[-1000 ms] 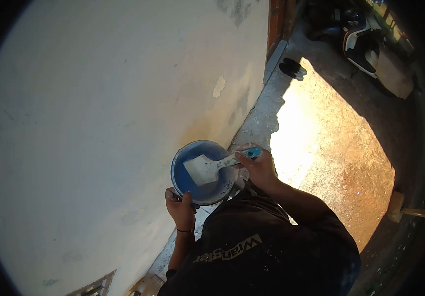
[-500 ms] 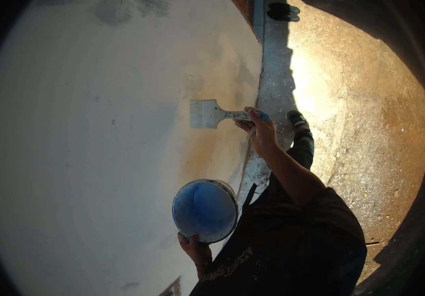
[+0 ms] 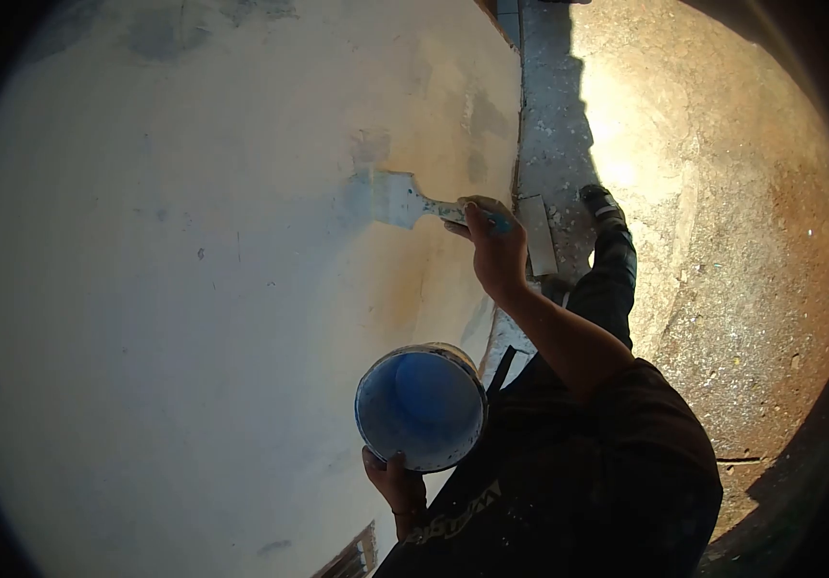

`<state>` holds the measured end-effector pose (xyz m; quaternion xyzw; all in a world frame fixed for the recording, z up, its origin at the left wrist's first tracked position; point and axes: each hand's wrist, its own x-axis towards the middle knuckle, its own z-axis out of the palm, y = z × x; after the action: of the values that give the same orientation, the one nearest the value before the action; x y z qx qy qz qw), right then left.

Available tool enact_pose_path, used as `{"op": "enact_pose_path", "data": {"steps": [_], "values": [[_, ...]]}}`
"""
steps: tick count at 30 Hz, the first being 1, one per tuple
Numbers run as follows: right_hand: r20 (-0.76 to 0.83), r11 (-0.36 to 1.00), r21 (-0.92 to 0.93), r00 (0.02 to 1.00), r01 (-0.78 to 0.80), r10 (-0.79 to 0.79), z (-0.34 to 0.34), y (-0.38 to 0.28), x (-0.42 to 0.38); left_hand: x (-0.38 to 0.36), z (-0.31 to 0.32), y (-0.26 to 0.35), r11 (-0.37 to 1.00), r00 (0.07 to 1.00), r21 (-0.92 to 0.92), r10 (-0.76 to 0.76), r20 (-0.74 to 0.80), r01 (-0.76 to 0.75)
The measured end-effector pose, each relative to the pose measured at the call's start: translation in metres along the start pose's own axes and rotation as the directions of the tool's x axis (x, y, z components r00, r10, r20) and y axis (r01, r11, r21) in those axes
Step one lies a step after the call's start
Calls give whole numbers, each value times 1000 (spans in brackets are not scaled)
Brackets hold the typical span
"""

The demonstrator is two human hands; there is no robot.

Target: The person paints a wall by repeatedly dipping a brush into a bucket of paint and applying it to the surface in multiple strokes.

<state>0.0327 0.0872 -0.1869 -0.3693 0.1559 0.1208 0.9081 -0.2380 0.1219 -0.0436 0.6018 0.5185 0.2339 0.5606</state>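
My right hand (image 3: 499, 252) is wrapped round the handle of a wide paintbrush (image 3: 397, 199), whose pale bristles point left and lie against the whitish wall (image 3: 193, 366). A darker, wet-looking patch shows on the wall around the bristle tips. Lower down, my left hand (image 3: 397, 482) grips the rim of a paint bucket (image 3: 369, 433), thumb over the edge and fingers underneath. The bucket's mouth faces me, and bluish-white paint coats its inside. Part of the bucket's outer side is hidden from this angle.
Along the wall's foot runs a grey concrete strip (image 3: 554, 106), with a flat pale board (image 3: 537, 236) lying on it. Sunlit rough ground (image 3: 723, 289) spreads to the right. My shoe (image 3: 602, 202) stands at the strip's edge. A wooden-edged opening (image 3: 352, 554) cuts the wall at the bottom.
The brush has tilted and its bristles now meet the wall, where a damp patch appears. The bucket sits slightly further right in view. The view has shifted, and the shoes at the top are nearly out of frame.
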Motion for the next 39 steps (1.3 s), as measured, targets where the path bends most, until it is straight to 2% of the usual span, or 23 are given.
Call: {"op": "enact_pose_path", "data": {"steps": [2, 5, 6, 8, 9, 10, 12, 14, 16, 18, 20, 22, 23, 24, 25, 27, 29, 30, 33, 34, 36, 37, 39], "values": [[152, 898, -317, 951, 306, -271, 25, -16, -8, -3, 0, 0, 1000, 1000, 1, 5, -1, -5], [266, 795, -403, 889, 454, -373, 56, -50, -25, -4, 1, 0, 999, 1000, -40, 23, 9, -23], [269, 792, -401, 886, 460, -379, 57, -57, -28, -4, 1, 0, 1000, 1000, -24, 19, 3, -19], [213, 894, -250, 921, 373, -325, 59, -64, -33, -4, 0, 0, 1000, 1000, -9, 18, -5, -18], [207, 888, -263, 921, 377, -329, 55, -69, -33, -2, 0, -1, 1000, 1000, -18, 21, 3, -21], [202, 938, -148, 938, 313, -281, 48, -57, -29, -2, 0, -1, 999, 1000, -25, 25, 10, -25], [164, 985, 159, 983, 60, -87, 36, -38, -20, -2, 0, 1, 1000, 1000, -7, 22, 8, -22], [191, 986, 168, 981, -7, -25, 15, -11, -4, 0, -1, -1, 1000, 1000, 15, 12, 16, -12], [67, 965, 234, 993, -113, 100, 1, 5, 4, 3, -5, -6, 1000, 999, 2, 19, 30, -19], [43, 967, 233, 995, -100, 92, -5, 6, 3, 3, -1, -4, 1000, 1000, 18, 2, 23, -2], [7, 990, 135, 999, -49, 48, -3, -2, -3, 3, 0, -3, 999, 1000, 31, -21, 5, 21], [66, 984, -160, 996, 75, -65, 14, -19, -14, 3, 1, -6, 1000, 1000, 19, -6, 13, 5], [64, 969, -156, 981, 190, -182, 29, -19, -19, 3, 0, -7, 1000, 1000, 15, -9, 13, 9], [158, 888, -329, 946, 322, -285, 41, -33, -24, 3, 1, -7, 999, 1000, 30, -13, 19, 12], [193, 862, -349, 928, 368, -318, 55, -44, -27, 3, 0, -7, 999, 1000, 46, -16, 24, 15], [232, 834, -366, 908, 413, -348, 67, -62, -30, 3, -4, -10, 999, 999, 30, -22, 31, 21], [192, 905, -279, 942, 323, -277, 69, -73, -25, 4, -8, -11, 1000, 999, 7, -25, 36, 25], [126, 974, -78, 971, 212, -202, 67, -70, -18, 5, -9, -11, 999, 999, 22, -34, 40, 34], [54, 972, 147, 979, 186, -195, 50, -67, -9, 5, -6, -8, 998, 998, 30, -58, 37, 57], [58, 972, 145, 979, 185, -195, 45, -63, -9, 4, -5, -6, 997, 997, 30, -71, 33, 70], [-2, 981, -30, 982, 190, -190, 37, -54, -11, 3, -3, -4, 998, 998, 26, -64, 28, 63], [15, 956, -159, 969, 246, -247, 37, -49, -15, 4, -2, -4, 998, 998, 25, -58, 25, 57], [66, 922, -233, 951, 310, -303, 44, -42, -21, 5, -1, -4, 998, 998, 18, -58, 27, 58]]}}
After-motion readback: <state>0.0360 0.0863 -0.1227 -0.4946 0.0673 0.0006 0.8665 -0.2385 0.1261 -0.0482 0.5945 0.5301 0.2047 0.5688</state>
